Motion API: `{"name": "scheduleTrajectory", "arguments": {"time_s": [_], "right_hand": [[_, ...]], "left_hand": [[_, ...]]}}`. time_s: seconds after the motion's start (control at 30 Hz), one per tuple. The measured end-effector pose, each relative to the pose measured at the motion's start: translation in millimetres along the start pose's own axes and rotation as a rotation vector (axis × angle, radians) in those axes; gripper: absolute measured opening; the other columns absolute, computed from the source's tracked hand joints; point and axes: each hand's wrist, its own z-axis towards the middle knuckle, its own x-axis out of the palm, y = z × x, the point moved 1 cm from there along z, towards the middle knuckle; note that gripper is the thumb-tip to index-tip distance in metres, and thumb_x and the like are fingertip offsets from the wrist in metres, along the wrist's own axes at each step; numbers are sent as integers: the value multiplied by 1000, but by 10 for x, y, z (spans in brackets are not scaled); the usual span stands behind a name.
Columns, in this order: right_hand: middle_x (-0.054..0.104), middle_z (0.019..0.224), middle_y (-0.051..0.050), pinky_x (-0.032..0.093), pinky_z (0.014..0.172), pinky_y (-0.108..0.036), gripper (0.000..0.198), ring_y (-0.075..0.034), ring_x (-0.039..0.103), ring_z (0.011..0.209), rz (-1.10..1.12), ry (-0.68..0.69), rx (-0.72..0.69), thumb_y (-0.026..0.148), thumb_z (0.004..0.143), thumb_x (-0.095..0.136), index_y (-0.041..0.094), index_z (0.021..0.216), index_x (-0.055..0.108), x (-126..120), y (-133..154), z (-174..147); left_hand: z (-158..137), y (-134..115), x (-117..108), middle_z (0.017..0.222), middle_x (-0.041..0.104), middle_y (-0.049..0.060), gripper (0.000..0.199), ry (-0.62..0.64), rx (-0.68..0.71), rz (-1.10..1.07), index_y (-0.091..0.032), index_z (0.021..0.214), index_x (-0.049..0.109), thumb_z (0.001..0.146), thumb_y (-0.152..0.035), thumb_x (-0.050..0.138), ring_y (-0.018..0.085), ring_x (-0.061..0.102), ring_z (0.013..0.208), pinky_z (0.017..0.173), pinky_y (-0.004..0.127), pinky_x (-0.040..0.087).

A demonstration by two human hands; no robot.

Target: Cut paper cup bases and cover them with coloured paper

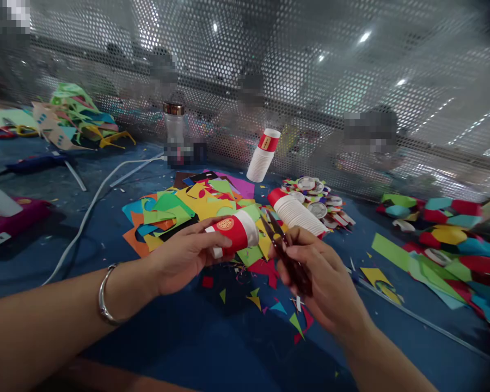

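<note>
My left hand (191, 249) is wrapped round a red and white paper cup (237, 233), tipped on its side with the rim toward the right. In my right hand (310, 261) is a pair of dark-handled scissors (285, 247), blades parted and pointing up and left, just right of the cup's rim and apart from it. Beneath the cup lies a pile of coloured paper scraps (179, 204). Behind the scissors a stack of paper cups (296, 212) lies on its side. Small cut pieces are scattered on the blue table below my hands.
Another cup stack (263, 155) stands tilted near the perforated metal screen (212, 98). A clear bottle (174, 125) stands at the back. A white cable (93, 201), a glue gun (35, 161) and a purple box (16, 223) are left. Coloured paper crafts (461, 234) lie right.
</note>
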Motion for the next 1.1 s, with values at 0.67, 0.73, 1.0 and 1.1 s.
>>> {"name": "scheduleTrajectory", "arguments": {"time_s": [0.67,0.73,1.0,1.1], "right_hand": [[35,63,7,15,42,-22,28,-7,24,50,-80,-86,-127,49,93,64,24,105,63,-8,-269,-68],[36,63,7,14,41,-22,29,-7,23,51,-67,-42,-106,49,93,64,22,102,63,25,-241,-90],[30,61,8,14,41,-20,29,-6,20,50,-40,147,19,48,97,58,21,85,58,53,-301,-77],[29,62,8,13,41,-20,27,-6,18,50,-20,181,34,46,99,56,22,87,57,28,-318,-69]], "left_hand": [[10,75,101,122,69,13,42,-38,-31,-57,-14,117,67,78,-17,81,23,65,107,90,33,56],[26,78,92,126,67,13,44,-66,-10,-47,-17,119,64,79,-16,80,26,64,110,89,37,57],[-5,75,108,124,68,13,46,9,50,-47,-16,122,61,81,-20,80,22,65,107,92,32,54],[-1,85,93,122,68,12,48,19,72,-29,-18,125,60,81,-23,80,21,66,103,89,32,54]]}}
